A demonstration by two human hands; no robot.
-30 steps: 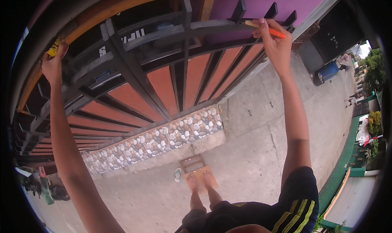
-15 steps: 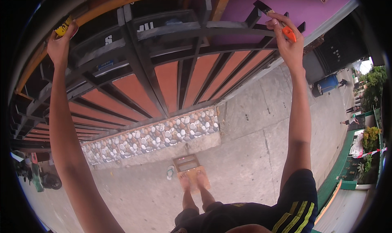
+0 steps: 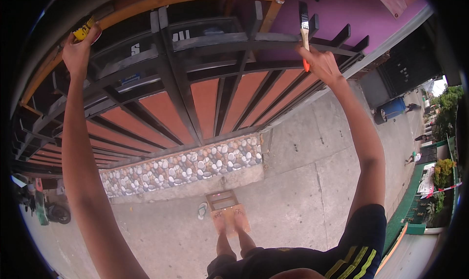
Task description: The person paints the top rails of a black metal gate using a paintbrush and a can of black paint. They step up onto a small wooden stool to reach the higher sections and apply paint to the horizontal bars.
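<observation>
My left hand (image 3: 78, 54) is raised at the upper left, its fingers wrapped round a small yellow container (image 3: 84, 28) with dark markings. What is inside the container cannot be seen. At the upper right, my right hand (image 3: 321, 65) grips a paintbrush (image 3: 305, 32) by its handle, which ends in orange. The brush points upward, with dark bristles above a pale ferrule. It is over the upper rail of a dark metal fence (image 3: 273, 37), close to the upright bar ends; whether the bristles touch a bar I cannot tell.
I stand on a small wooden stool (image 3: 229, 220), a slipper (image 3: 202, 210) beside it. Below the fence's orange panels (image 3: 205, 105) runs a pebble-faced ledge (image 3: 181, 164). A purple wall (image 3: 351, 15) rises behind. Farther right are a blue drum (image 3: 393, 109) and people on the street.
My right hand has moved left along the top of the fence. The paintbrush has turned from slanting to nearly upright. My left hand still holds the yellow container, slightly shifted in view.
</observation>
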